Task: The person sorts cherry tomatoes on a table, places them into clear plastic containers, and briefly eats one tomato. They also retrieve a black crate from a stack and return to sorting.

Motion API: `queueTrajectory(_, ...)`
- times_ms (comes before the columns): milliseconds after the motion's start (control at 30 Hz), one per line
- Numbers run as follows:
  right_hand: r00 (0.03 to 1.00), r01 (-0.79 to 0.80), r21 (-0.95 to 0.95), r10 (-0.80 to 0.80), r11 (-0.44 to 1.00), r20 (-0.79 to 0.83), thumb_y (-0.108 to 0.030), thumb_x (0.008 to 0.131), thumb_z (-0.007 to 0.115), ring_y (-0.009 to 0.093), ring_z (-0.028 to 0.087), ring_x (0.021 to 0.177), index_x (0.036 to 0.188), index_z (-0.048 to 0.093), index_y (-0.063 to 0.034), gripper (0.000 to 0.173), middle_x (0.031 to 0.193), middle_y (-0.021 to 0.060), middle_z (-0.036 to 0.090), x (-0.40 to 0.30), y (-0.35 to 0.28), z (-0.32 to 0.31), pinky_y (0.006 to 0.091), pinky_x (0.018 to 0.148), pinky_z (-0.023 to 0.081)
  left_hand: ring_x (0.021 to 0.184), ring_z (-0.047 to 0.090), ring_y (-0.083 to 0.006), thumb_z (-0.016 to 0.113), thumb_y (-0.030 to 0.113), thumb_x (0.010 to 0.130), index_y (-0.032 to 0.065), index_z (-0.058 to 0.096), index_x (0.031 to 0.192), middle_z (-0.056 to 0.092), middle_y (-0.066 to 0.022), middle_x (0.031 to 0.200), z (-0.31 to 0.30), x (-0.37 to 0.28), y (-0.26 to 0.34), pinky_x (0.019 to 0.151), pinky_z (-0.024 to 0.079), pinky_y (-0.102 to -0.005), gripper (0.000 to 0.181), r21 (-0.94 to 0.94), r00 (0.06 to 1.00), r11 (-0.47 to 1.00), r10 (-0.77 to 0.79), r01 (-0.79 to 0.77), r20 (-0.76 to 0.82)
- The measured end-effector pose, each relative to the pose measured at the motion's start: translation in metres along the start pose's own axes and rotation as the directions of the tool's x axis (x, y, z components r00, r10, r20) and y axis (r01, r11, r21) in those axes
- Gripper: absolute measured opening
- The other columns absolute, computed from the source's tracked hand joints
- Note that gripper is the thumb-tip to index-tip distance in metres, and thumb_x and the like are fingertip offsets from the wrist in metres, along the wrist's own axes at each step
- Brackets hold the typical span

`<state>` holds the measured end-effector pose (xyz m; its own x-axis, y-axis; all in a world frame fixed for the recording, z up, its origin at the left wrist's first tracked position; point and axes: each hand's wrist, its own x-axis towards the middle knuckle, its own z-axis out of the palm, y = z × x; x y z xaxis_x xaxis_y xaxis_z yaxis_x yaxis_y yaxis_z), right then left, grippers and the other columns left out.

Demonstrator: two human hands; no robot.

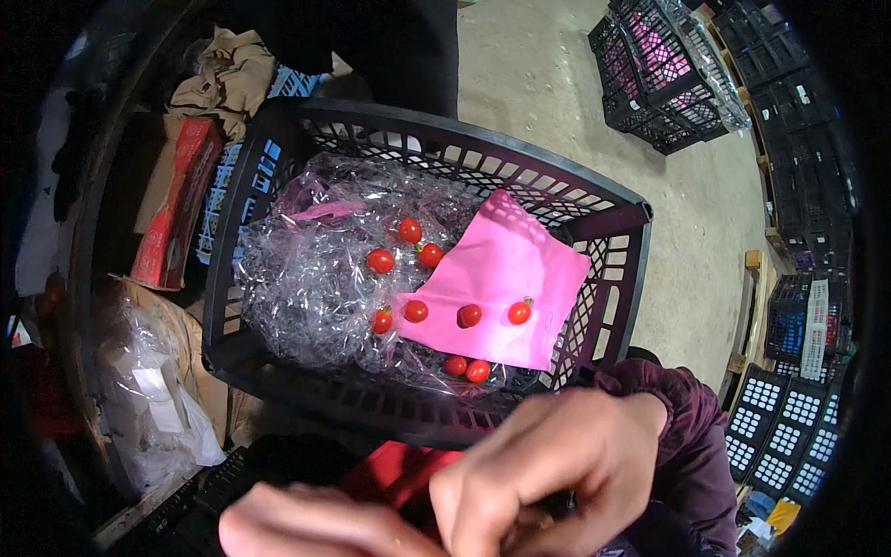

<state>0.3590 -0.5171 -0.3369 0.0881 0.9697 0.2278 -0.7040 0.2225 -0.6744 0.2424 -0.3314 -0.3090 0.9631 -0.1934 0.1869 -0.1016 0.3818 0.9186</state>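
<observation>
Both of my hands are in the lower part of the head view, in front of a black plastic crate. My left hand [320, 522] is blurred and cut off by the bottom edge, with its fingers mostly hidden. Close beside it, my right hand [557, 459] has curled fingers; whether it holds anything cannot be seen. The black crate [445, 125] contains crumpled clear plastic film [313, 292] and a pink sheet [515, 257]. Several small red tomatoes lie on these, among them one with a green stem [519, 312] on the sheet and one on the film [380, 261].
Left of the crate are a red cardboard box [174, 202], crumpled brown paper [226, 76] and a clear plastic bag [153, 397]. More black crates [661, 76] stand on the concrete floor at upper right, with stacked crates [800, 139] and wooden pallets [755, 278] along the right.
</observation>
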Motion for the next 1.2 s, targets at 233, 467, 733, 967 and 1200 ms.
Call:
queueTrajectory(233,0.795,-0.287,-0.206,0.114,0.935,-0.595,0.001,0.087,0.052,0.006,0.059,0.067,0.110,0.057,0.0047,0.023,0.085,0.0068,0.065,0.008,-0.006,-0.033,0.0187,0.058,0.047,0.085,0.065,-0.0230,0.049,-0.006,0.084,-0.0081,0.049,0.120,0.064,-0.0189,0.097,-0.008,0.002,-0.040,0.079,0.051,-0.0300,0.036,-0.352,0.815,0.900,-0.398,0.258,-0.420)
queueTrajectory(467,0.715,-0.248,-0.517,-0.205,0.819,-0.668,0.002,0.089,0.053,0.007,0.059,0.074,0.110,0.054,0.0065,0.022,0.089,0.0060,0.062,0.009,0.011,-0.045,0.0198,0.064,0.049,0.121,0.049,-0.0260,0.042,0.003,0.087,-0.0105,0.038,0.133,0.046,-0.0198,0.132,-0.007,0.015,-0.052,0.105,0.037,-0.0370,0.048,-0.472,0.738,0.865,-0.429,0.170,-0.520)
queueTrajectory(733,0.693,-0.278,-0.409,-0.113,0.869,-0.712,-0.001,0.089,0.056,0.009,0.060,0.078,0.111,0.055,0.0061,0.023,0.091,0.0057,0.061,0.015,0.039,-0.046,0.0214,0.069,0.050,0.130,0.035,-0.0259,0.035,0.046,0.097,-0.0044,0.031,0.139,0.038,-0.0184,0.140,0.005,0.020,-0.075,0.110,0.021,-0.0387,0.066,-0.388,0.731,0.920,-0.296,0.047,-0.614)
queueTrajectory(967,0.695,-0.070,0.062,0.093,0.996,-0.713,-0.016,0.097,0.045,0.018,0.061,0.096,0.120,0.051,0.0018,0.030,0.110,0.0110,0.059,0.012,0.046,-0.048,0.0324,0.080,0.053,0.136,0.026,-0.0326,0.054,0.043,0.090,-0.0094,0.015,0.143,0.025,-0.0256,0.145,0.010,0.018,-0.073,0.110,0.022,-0.0393,0.085,0.505,0.916,0.831,-0.013,0.233,-0.401)
queueTrajectory(1200,0.704,-0.023,0.321,0.243,0.947,-0.668,-0.035,0.100,0.038,0.017,0.064,0.080,0.111,0.053,-0.0080,0.032,0.097,0.0063,0.063,0.008,0.066,-0.061,0.0279,0.064,0.056,0.127,0.041,-0.0402,0.060,0.026,0.084,-0.0037,0.049,0.128,0.041,-0.0253,0.138,0.020,0.022,-0.066,0.104,0.027,-0.0531,0.054,0.880,0.971,0.459,0.130,0.121,-0.202)
